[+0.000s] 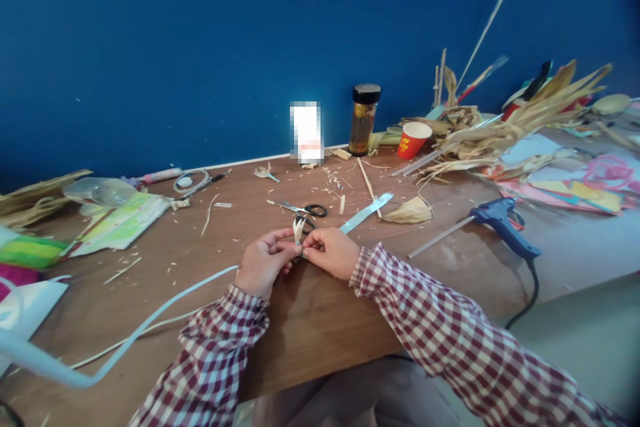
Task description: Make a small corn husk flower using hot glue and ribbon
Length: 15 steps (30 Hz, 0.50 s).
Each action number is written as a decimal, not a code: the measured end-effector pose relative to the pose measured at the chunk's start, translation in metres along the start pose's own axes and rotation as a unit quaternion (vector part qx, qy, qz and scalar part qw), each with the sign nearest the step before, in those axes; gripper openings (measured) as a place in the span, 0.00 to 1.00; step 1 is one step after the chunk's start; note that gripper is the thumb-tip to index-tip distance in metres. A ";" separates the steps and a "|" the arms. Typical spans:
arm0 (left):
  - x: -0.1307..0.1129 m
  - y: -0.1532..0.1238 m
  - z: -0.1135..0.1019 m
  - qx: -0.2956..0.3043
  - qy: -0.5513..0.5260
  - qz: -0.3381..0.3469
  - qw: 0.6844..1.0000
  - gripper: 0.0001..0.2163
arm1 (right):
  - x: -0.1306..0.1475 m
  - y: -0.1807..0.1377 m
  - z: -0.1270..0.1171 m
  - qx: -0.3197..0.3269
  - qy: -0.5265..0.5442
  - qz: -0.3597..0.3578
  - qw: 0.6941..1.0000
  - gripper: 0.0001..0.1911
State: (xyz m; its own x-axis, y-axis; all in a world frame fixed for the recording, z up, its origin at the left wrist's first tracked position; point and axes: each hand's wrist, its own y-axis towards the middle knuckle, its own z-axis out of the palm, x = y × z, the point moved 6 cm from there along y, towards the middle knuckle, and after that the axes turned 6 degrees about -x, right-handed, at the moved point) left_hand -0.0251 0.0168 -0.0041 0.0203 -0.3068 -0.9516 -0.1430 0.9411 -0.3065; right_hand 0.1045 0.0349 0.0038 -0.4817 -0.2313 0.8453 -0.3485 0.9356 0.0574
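Observation:
A small pale flower of dried corn husk (pixel 298 231) stands upright between my hands, with a bit of light blue at its base. My left hand (pixel 265 261) is closed, pinching that base between thumb and fingers. From the other side, the fingertips of my right hand (pixel 332 252) are pressed together at the same spot; exactly what they grip is partly hidden. Just beyond lie black-handled scissors (pixel 316 211), one loop partly behind the flower. A light blue strip (pixel 367 212) lies past my right hand, near a dry husk piece (pixel 407 211).
A blue glue gun (pixel 507 223) rests at right, its cord over the table edge. At the back stand a dark-lidded bottle (pixel 365 120) and a red paper cup (pixel 414 140), beside piled corn husks (pixel 470 133). Another small husk flower (pixel 267 173) lies among scraps. A white cable (pixel 165 310) crosses the left.

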 end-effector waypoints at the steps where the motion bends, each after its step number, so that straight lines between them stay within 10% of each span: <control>1: -0.001 0.000 0.000 0.001 -0.005 0.000 1.000 0.25 | 0.000 0.000 0.000 0.003 0.002 0.002 1.000 0.07; 15: -0.003 0.000 0.000 0.001 0.007 -0.007 1.000 0.34 | -0.006 0.000 0.006 0.065 0.091 0.031 0.993 0.07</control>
State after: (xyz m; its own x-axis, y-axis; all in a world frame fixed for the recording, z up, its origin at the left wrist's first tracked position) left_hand -0.0256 0.0180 -0.0011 0.0091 -0.3216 -0.9468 -0.1408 0.9370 -0.3196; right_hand 0.1028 0.0347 -0.0044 -0.3571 -0.1109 0.9274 -0.4292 0.9014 -0.0575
